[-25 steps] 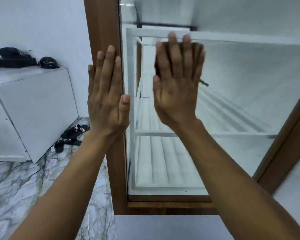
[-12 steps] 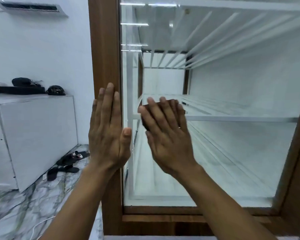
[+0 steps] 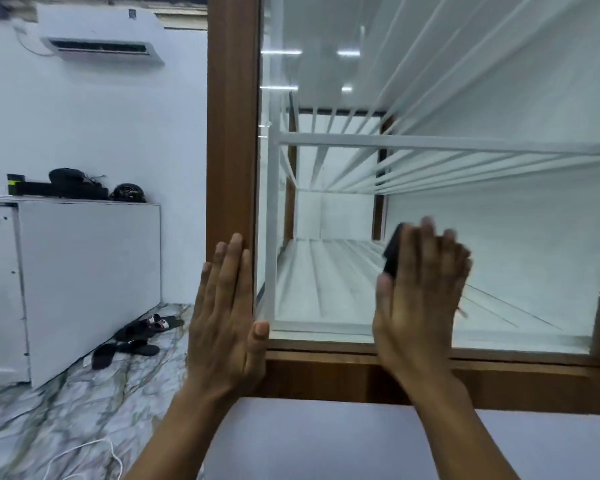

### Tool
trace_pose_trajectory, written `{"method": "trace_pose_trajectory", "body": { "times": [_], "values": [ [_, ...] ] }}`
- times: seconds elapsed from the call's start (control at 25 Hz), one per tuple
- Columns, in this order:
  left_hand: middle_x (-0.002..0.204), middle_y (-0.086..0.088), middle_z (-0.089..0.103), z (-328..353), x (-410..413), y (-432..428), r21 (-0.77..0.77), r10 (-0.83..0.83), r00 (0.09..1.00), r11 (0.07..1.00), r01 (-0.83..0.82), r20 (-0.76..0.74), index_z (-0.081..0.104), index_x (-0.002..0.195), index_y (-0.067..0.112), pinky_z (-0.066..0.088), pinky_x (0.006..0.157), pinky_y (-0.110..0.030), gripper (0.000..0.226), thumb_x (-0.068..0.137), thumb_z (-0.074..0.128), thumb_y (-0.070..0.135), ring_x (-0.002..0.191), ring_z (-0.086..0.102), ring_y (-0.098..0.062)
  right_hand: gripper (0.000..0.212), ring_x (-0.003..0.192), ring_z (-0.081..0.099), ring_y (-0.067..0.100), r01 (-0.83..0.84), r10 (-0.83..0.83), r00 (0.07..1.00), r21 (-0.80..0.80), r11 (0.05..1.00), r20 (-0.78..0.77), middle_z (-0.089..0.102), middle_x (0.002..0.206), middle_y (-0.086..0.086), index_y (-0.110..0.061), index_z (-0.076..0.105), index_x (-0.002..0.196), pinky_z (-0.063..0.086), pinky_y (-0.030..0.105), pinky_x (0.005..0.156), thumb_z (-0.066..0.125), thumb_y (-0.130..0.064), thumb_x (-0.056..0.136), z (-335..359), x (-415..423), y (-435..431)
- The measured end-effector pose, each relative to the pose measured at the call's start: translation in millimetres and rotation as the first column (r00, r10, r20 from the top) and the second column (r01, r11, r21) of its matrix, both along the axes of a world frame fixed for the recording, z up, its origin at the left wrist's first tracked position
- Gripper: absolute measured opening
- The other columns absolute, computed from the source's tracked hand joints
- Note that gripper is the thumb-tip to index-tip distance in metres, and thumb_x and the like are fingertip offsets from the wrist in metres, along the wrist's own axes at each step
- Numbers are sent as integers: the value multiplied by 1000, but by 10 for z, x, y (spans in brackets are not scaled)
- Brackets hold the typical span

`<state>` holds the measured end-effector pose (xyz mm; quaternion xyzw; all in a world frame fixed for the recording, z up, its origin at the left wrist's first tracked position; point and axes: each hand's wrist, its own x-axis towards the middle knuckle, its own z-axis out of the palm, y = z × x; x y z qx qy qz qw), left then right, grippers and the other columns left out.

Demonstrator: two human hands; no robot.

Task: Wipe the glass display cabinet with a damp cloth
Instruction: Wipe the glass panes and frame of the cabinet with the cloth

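Note:
The glass display cabinet has a brown wooden frame and white wire shelves inside. My left hand lies flat on the frame's left post, fingers together and pointing up, holding nothing. My right hand is pressed flat against the lower part of the glass pane, slightly blurred. Under its fingers sits a dark cloth; only its upper left edge shows past my palm.
A white low cabinet with dark gear on top stands at the left wall, under an air conditioner. Black sandals and a white cable lie on the marble floor. A white surface sits below the frame.
My right hand with the cloth has slid down the glass and then to the right, now low on the pane. The view has tilted upward. My left hand stays on the post.

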<state>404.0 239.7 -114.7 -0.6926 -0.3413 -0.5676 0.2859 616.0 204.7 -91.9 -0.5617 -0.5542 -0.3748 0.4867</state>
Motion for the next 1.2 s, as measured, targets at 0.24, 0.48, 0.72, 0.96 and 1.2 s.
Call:
{"method": "trace_pose_trajectory", "body": {
  "times": [0.24,0.48,0.72,0.96,1.2],
  "values": [
    [164,-20,20,-124,-74,1,10,-11,1000,1000,10,14,27,150,-10,8,129,-42,79,103,4,49,156,15,-32,63,159,0,20,-116,163,886,-134,984,433,5,172,-1,-18,15,162,11,49,124,32,-38,105,-611,-947,2],
    [166,-16,15,-139,-15,15,-9,76,996,997,-77,-49,25,153,-5,2,129,-41,76,102,2,47,157,9,-27,63,159,-6,24,-56,58,998,-61,997,30,-1,172,3,-17,15,162,0,53,127,32,-32,103,-448,-304,-91],
    [167,-20,10,-50,-79,-18,-31,114,984,992,-119,-137,22,155,-2,0,129,-44,75,102,4,48,157,6,-31,51,157,1,28,-77,69,992,81,994,104,17,169,8,-19,36,153,-3,51,128,46,-23,103,290,-173,199],
    [169,-15,7,1427,298,-74,33,216,943,976,-215,-254,29,157,16,-9,126,-50,69,102,9,52,157,3,-35,62,159,2,23,-126,96,946,81,989,311,12,170,2,-22,25,160,2,48,129,46,-25,101,1143,-205,193],
    [169,-13,6,3395,802,-75,35,209,950,978,-206,-233,25,158,20,-15,124,-53,65,102,12,50,157,3,-32,59,157,-6,25,-75,81,997,222,972,-15,9,170,13,-13,20,159,-5,51,128,39,-24,105,3472,838,156]
  ]
}}
